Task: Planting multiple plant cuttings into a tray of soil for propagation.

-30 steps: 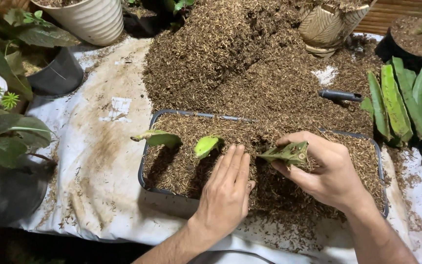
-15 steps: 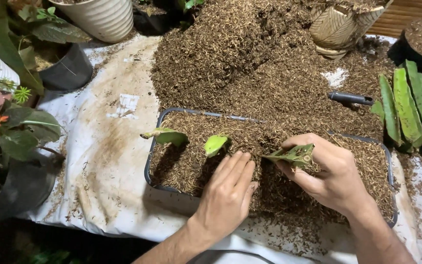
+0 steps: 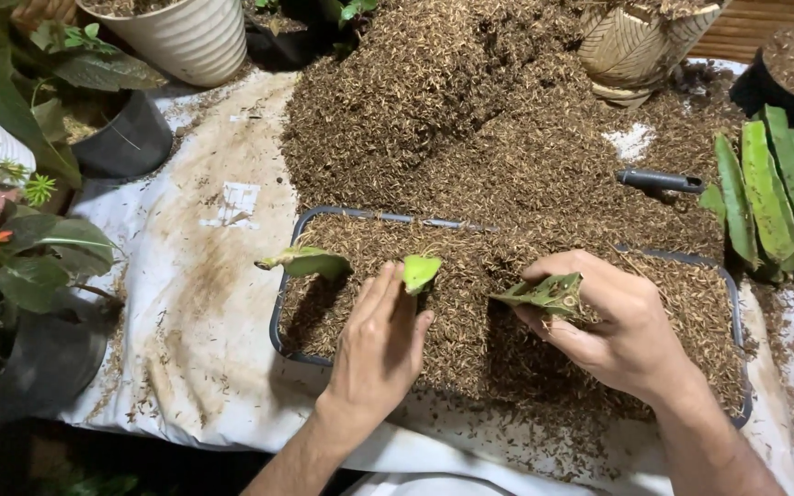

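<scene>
Ragged green cutting (image 3: 544, 294), grainy brown husks (image 3: 470, 340)

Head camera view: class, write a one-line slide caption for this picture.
Left hand presses husk mix beside a planted leaf cutting in a grey tray; right hand holds another green cutting.

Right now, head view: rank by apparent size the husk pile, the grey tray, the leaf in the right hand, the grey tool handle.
1. husk pile
2. grey tray
3. Leaf cutting held by the right hand and grey tool handle: similar; handle lies farther away, so unranked.
</scene>
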